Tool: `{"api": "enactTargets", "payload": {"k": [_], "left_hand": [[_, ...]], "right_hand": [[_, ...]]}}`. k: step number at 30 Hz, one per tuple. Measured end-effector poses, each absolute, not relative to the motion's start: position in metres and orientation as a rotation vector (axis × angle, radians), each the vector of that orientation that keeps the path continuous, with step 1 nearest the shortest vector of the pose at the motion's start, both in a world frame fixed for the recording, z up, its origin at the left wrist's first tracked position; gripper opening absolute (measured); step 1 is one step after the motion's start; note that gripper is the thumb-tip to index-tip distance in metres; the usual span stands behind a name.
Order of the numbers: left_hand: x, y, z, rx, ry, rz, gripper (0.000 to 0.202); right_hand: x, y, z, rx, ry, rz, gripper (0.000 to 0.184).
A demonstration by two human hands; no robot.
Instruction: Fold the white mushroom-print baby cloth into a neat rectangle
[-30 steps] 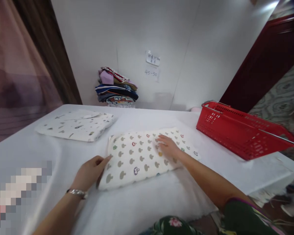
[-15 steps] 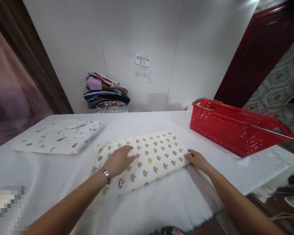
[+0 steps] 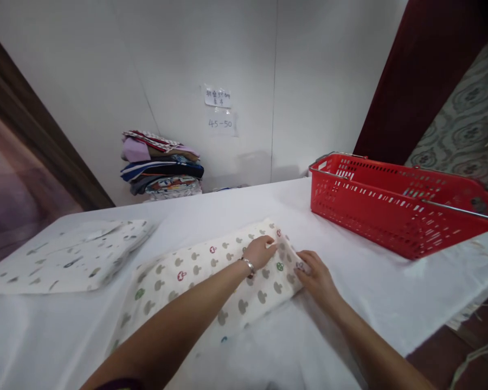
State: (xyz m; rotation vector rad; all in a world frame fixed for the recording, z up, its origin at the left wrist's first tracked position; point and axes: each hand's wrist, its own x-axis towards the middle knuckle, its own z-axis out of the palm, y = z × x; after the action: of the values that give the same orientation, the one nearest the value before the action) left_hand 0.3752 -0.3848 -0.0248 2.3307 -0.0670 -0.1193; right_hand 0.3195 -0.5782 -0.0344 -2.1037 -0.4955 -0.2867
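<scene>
Cloths first: two folded ones lie on the white table (image 3: 374, 287). The mushroom cloth (image 3: 195, 276) sits in the middle, slanting from near left to far right. The second cloth (image 3: 65, 260), with a sparser print, lies flat well to its left, apart from it. One red basket (image 3: 390, 211) stands on the right of the table, well clear of the mushroom cloth, with a wire handle along its rim. One pile (image 3: 160, 165) of folded clothes in many colours rests against the wall behind the table. Two paper notes hang on that wall, the upper note (image 3: 217, 97) just above the lower note (image 3: 222, 123).

Two hands are at work, both at the right end of the mushroom cloth. The left hand (image 3: 260, 252), one bracelet (image 3: 249, 265) on its wrist, reaches across the cloth and lies on top of it, fingers bent, tips at the far right corner. The right hand (image 3: 315, 277) is just beside the cloth's right edge, fingers close together, tips touching the fabric there. Whether either hand nips the fabric or merely presses it, I cannot tell. The hands are near each other, not touching, with the cloth's corner between them.
</scene>
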Motion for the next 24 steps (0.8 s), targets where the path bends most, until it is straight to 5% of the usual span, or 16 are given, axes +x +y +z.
{"api": "enactTargets", "payload": {"k": [8,13,24], "left_hand": [[0.416,-0.410,-0.021,2.008,0.432,-0.314,0.046],[0.425,-0.408,-0.031,1.999,0.472,-0.352,0.027],[0.433,-0.406,-0.032,1.963,0.437,-0.442,0.026]], "right_hand": [[0.310,-0.569,-0.045,-2.210,-0.993,-0.482,0.045],[0.317,-0.584,-0.048,-2.146,-0.809,-0.228,0.038],[0.419,-0.581,0.001,-2.469,-0.307,0.168,0.028]]}}
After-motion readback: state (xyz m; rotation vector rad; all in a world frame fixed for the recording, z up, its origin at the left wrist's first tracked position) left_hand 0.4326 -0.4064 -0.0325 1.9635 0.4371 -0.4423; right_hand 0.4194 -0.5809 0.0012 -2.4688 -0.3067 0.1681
